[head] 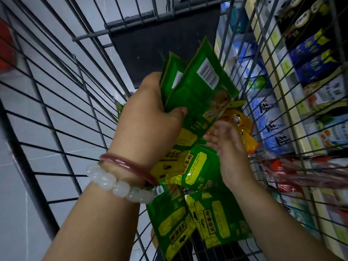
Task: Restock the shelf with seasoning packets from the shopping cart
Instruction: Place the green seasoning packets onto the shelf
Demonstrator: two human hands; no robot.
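The left hand (148,113) is gripping a small fan of green seasoning packets (195,87), thumb curled over their front, holding them above the shopping cart (56,102). The right hand (226,146) is lying open, fingers relaxed and holding nothing, just beside a yellow packet (239,123). More green packets (197,219) are lying in the cart below both hands. The shelf (293,102) with boxed goods is standing beyond the right hand, behind the cart wires.
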